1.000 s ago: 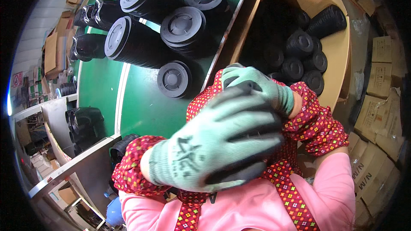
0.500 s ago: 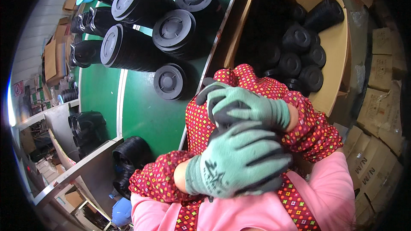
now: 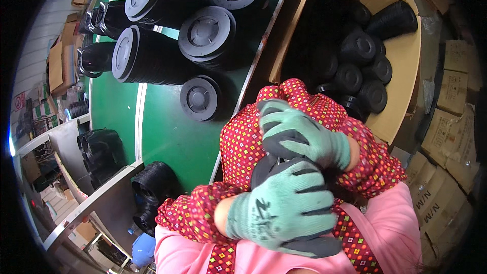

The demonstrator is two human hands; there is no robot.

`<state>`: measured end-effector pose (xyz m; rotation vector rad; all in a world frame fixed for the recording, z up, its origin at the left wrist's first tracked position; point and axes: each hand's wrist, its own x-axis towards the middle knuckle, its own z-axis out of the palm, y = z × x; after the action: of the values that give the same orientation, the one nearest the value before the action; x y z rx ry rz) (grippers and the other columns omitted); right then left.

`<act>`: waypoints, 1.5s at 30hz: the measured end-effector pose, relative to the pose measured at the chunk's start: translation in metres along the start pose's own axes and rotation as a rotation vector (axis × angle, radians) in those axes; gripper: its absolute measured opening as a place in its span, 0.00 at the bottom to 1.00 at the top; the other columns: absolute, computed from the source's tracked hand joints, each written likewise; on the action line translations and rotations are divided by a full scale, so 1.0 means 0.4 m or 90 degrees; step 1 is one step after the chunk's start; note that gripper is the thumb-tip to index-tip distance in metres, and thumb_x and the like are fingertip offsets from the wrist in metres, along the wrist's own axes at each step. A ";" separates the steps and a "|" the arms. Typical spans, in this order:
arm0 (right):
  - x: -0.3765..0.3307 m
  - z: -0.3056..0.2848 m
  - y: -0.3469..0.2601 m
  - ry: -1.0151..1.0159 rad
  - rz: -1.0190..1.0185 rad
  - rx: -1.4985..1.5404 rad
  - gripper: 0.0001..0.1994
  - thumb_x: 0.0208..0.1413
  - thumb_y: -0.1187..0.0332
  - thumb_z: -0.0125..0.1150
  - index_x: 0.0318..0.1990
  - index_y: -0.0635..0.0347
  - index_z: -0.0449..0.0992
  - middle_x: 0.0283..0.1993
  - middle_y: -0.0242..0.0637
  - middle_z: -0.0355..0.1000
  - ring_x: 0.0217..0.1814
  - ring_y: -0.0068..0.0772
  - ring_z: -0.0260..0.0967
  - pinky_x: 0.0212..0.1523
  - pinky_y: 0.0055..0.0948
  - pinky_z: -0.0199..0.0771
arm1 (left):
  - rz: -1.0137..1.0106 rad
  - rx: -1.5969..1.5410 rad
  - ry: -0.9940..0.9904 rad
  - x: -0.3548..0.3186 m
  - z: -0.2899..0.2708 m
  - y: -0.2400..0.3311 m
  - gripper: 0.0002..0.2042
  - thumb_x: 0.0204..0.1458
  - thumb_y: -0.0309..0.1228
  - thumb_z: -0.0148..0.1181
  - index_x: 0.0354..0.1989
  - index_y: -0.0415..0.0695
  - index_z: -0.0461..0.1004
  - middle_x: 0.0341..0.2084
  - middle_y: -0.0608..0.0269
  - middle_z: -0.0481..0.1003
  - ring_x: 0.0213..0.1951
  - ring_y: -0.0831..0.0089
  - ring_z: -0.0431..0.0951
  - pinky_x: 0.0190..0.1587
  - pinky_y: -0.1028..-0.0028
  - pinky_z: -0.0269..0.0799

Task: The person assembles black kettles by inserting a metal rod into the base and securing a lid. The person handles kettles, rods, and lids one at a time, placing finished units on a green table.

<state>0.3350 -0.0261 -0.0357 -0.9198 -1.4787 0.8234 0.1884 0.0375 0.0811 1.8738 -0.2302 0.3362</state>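
Both my hands, in green gloves with dark palms, are together in front of my chest, above the lap of a red patterned apron. My left hand (image 3: 286, 208) is lower and nearer my body, its fingers curled over a black plastic part (image 3: 262, 170). Just above and right of it, my right hand (image 3: 304, 134) has its fingers bent round the upper side of the same part. The gloves cover most of the part, so its full shape cannot be made out. A rounded black edge shows left of the left-hand fingers.
Stacks of round black plastic lids (image 3: 207, 33) lie and stand on the green table (image 3: 167, 122) to the left. A single short one (image 3: 200, 98) stands near the table's edge. At right, an open cardboard box (image 3: 401, 81) holds many black round pieces (image 3: 357, 46). Flattened cartons (image 3: 446, 137) stand farther right.
My right hand has shifted slightly right and turned over the part, and my left hand has moved a little lower. More of the black part shows between them. The view has shifted slightly.
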 end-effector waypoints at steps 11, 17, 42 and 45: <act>0.064 -0.140 -0.140 -0.292 0.191 -0.329 0.29 0.46 0.39 0.75 0.43 0.53 0.78 0.35 0.41 0.74 0.40 0.49 0.75 0.45 0.47 0.71 | -0.213 -0.162 -0.132 -0.006 -0.242 0.035 0.25 0.57 0.44 0.61 0.50 0.30 0.80 0.44 0.39 0.81 0.53 0.40 0.80 0.67 0.43 0.66; 0.042 -0.103 -0.130 -0.229 0.202 -0.293 0.26 0.48 0.45 0.74 0.43 0.57 0.78 0.38 0.44 0.74 0.44 0.51 0.74 0.49 0.48 0.72 | -0.386 0.439 -0.319 0.035 -0.139 0.106 0.33 0.64 0.41 0.55 0.63 0.17 0.64 0.46 0.28 0.74 0.44 0.51 0.80 0.41 0.61 0.80; 0.077 0.035 -0.378 -0.304 0.538 -0.728 0.31 0.65 0.54 0.61 0.73 0.58 0.68 0.39 0.39 0.70 0.39 0.38 0.73 0.39 0.38 0.71 | -0.089 0.140 -0.144 -0.097 -0.181 -0.351 0.18 0.44 0.37 0.66 0.44 0.43 0.76 0.30 0.49 0.77 0.34 0.45 0.80 0.36 0.55 0.75; 0.076 0.023 -0.376 -0.269 0.510 -0.740 0.30 0.66 0.55 0.61 0.72 0.59 0.69 0.39 0.39 0.71 0.39 0.38 0.74 0.39 0.38 0.71 | -0.065 0.195 -0.098 -0.079 -0.185 -0.337 0.18 0.45 0.35 0.67 0.46 0.46 0.78 0.33 0.53 0.80 0.37 0.49 0.82 0.39 0.59 0.77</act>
<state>0.3105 -0.0659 0.1105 -2.4271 -1.9897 0.6753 0.1933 0.1507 -0.0278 2.2088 -0.1933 0.1626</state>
